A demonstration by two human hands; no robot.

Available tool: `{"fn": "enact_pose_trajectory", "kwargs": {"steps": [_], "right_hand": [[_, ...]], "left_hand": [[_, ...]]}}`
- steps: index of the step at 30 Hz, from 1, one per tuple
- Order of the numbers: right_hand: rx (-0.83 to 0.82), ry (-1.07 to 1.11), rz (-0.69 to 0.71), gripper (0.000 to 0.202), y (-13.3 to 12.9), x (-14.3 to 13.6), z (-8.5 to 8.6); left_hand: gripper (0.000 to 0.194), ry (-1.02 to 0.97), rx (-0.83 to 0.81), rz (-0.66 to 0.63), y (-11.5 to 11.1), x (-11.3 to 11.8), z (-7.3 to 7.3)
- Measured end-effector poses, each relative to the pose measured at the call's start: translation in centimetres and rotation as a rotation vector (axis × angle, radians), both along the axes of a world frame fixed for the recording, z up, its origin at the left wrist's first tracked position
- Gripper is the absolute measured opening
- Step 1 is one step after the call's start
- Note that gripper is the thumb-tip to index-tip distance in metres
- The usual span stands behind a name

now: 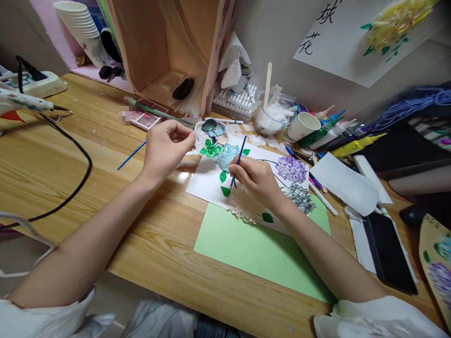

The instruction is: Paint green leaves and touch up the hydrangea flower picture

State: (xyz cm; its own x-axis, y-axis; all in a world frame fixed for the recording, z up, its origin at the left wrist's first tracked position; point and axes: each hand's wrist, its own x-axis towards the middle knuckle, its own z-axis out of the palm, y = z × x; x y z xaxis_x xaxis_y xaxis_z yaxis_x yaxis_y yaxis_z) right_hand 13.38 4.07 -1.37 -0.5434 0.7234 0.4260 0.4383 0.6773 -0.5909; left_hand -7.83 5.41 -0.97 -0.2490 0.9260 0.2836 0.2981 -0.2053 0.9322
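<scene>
My left hand [167, 148] pinches the rim of a small clear paint palette [221, 139] daubed with green, blue, black and beige paint. It is held above the upper left part of a white sheet [202, 180]. In my right hand [255, 178] is a thin blue paintbrush [242, 149], its tip down beside a painted green leaf [225, 191]. Raised flowers in light blue [229, 157], purple [291, 169], grey [300, 197] and beige [244, 206] cover parts of the sheet. My right hand hides the sheet's middle. Green paper [239, 244] lies beneath it.
Another blue brush [131, 155] lies left of my left hand. A hot glue gun [28, 101] and its black cable [89, 164] are at the left. Along the back stand a paper cup [305, 126], a tub of scraps [271, 119] and paint tubes [333, 134]. A phone [389, 253] lies right.
</scene>
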Motion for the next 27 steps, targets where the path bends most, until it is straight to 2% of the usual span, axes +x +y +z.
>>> {"fn": "enact_pose_trajectory", "kwargs": {"steps": [14, 21, 27], "right_hand": [[-0.139, 0.038, -0.038, 0.035, -0.16, -0.01, 0.18], [-0.092, 0.024, -0.093, 0.037, 0.01, 0.09, 0.23], [-0.154, 0.016, -0.052, 0.034, -0.16, 0.05, 0.16]], "left_hand": [[0.011, 0.008, 0.012, -0.001, 0.04, -0.04, -0.15], [0.008, 0.0, 0.013, -0.001, 0.1, -0.04, -0.17], [0.009, -0.002, 0.0, -0.003, 0.08, -0.01, -0.12]]}}
